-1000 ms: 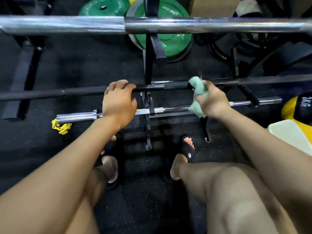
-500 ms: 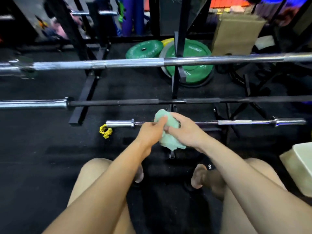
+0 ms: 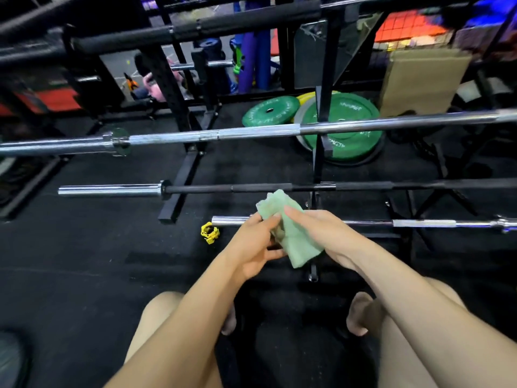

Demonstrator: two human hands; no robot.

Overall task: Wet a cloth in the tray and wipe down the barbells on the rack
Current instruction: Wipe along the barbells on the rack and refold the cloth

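Between both sets of fingers, a pale green cloth (image 3: 291, 233) is bunched: the left hand (image 3: 251, 247) pinches its left edge, the right hand (image 3: 316, 233) grips it from the other side. Just beyond the fingertips runs the lowest chrome barbell (image 3: 419, 223); past it, the black-shafted barbell (image 3: 251, 188) and silver barbell (image 3: 251, 134) sit on the rack (image 3: 317, 163). Left of the fingers lies a yellow collar (image 3: 209, 233).

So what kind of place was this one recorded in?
Almost certainly a gym's weights area. Several barbells lie across a black rack, green weight plates lean on the dark floor behind it, and a yellow barbell collar sits on the floor. Both hands hold a green cloth.
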